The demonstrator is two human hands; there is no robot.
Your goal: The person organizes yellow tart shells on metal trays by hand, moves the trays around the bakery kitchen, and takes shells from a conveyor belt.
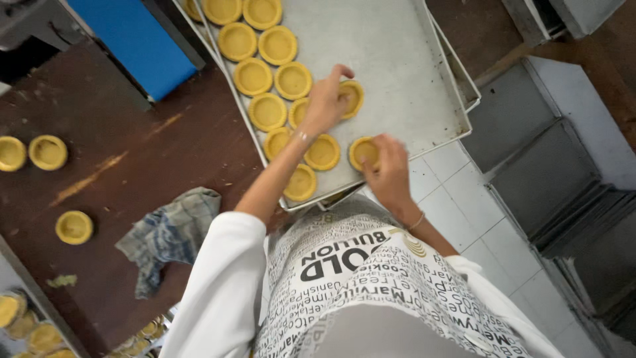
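Over tray (397,59), hands (326,105) outstretched.
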